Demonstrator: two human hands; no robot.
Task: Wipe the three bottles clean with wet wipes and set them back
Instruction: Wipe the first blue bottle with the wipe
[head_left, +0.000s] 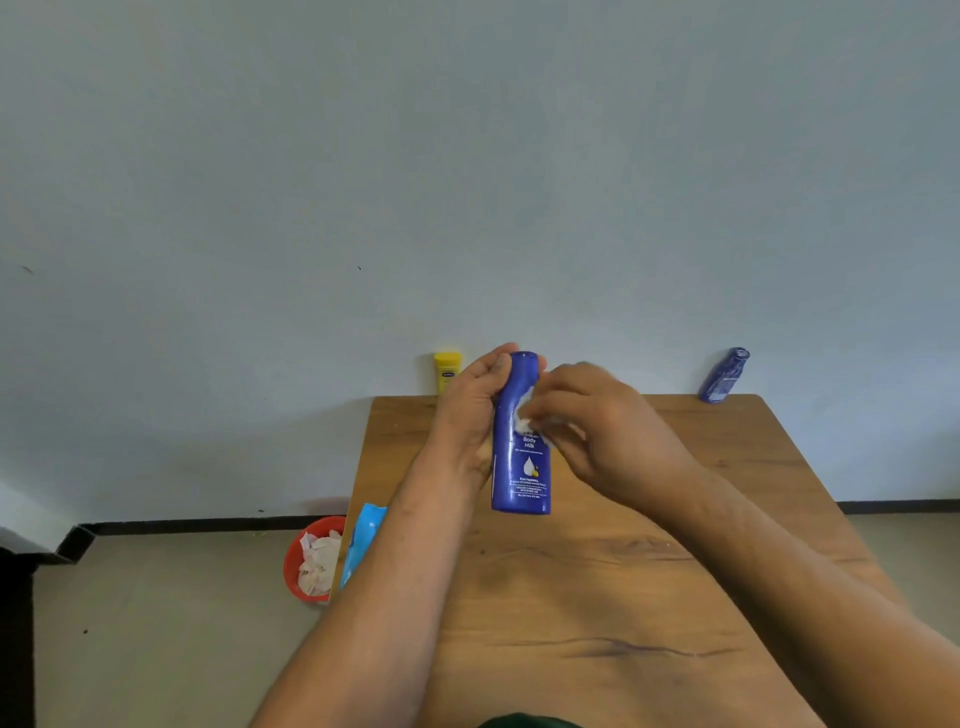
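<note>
Above the brown wooden table (597, 571), the left hand (467, 410) grips the neck of an upright tall blue plastic lotion bottle (522, 467). The right hand (608, 426) pinches a white wet wipe (524, 423) against its shoulder. A yellow tube (447, 370) and a small blue bottle (723, 376) stand at the far edge, well apart.

The blue bottle (522, 467) is smooth plastic with a soft gloss. The wet wipe (524, 423) against it is thin, crumpled white fabric. The table (597, 597) is brown wood grain with a dull sheen. At its far corners, the yellow tube (447, 371) looks matt plastic and the small blue bottle (723, 376) glossy. The wall (467, 156) is matt.
</note>
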